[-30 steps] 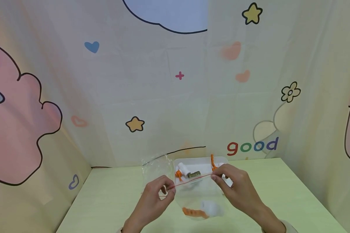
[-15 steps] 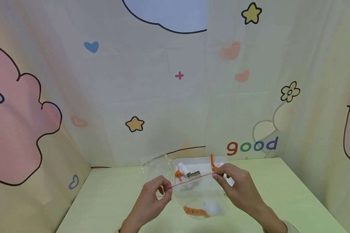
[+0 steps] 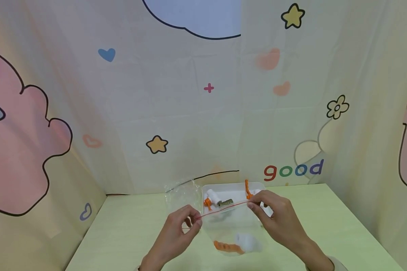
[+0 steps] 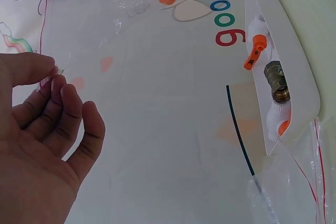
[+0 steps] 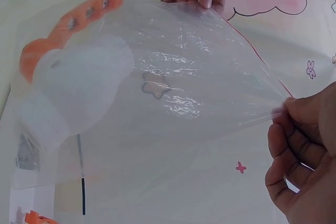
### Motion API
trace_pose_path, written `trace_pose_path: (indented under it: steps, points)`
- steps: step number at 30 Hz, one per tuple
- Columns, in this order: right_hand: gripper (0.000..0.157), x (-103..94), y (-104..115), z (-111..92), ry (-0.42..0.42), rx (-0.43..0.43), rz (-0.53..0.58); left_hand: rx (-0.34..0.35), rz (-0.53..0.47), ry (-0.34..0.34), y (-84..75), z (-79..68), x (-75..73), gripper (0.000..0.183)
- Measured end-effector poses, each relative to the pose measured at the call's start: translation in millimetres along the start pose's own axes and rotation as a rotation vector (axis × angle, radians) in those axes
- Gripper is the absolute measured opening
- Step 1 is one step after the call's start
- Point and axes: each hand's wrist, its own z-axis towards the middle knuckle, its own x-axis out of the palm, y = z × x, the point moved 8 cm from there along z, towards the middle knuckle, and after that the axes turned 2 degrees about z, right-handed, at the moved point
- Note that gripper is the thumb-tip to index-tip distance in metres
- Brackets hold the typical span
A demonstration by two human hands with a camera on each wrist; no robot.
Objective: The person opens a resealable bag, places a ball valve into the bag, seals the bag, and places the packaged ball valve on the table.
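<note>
A clear zip-lock bag (image 3: 232,224) with a red seal line hangs between both hands. Near one top corner, the thumb and index finger of my left hand (image 3: 176,231) pinch its edge. My right hand (image 3: 279,216) pinches the other end, and the red line runs nearly straight between them. Inside, at the bottom of the bag, lies a plastic valve with a white body (image 5: 89,85) and an orange handle (image 5: 76,24). I cannot tell whether the seal is pressed together. The right fingertips partly cover the tray behind.
Behind the bag stands a white tray (image 3: 234,186) holding a white valve (image 3: 213,196) with orange parts, a brass fitting (image 3: 225,203) and another orange handle (image 3: 247,188). A second clear bag (image 3: 183,194) with red lines lies left of the tray. A printed curtain (image 3: 190,113) closes the back.
My left hand has shifted slightly left and my right hand slightly right, drawing the bag's red line a bit wider. Over the last half second almost nothing differs.
</note>
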Motion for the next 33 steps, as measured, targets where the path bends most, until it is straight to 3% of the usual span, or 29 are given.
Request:
trace_pose_path:
  steps: [7,16,22,28,33]
  points:
    - [0.020,0.5,2,-1,-0.017,-0.033,0.022,0.020,-0.008,-0.066,1.1,-1.0,-8.3,0.013]
    - [0.022,10.4,-1,-6,0.030,-0.012,0.038,0.054,-0.025,-0.137,-2.8,-7.9,-23.6,0.017]
    - [0.005,19.0,6,-11,0.030,-0.060,0.072,0.036,0.009,-0.121,-0.2,-16.8,-31.9,0.015]
    - [0.021,32.0,9,-16,0.088,-0.042,0.095,0.066,0.020,-0.108,0.8,-27.4,-39.7,0.015]
    - [0.021,43.9,15,-21,0.108,-0.074,0.142,0.002,0.036,-0.091,7.1,-37.5,-45.1,0.018]
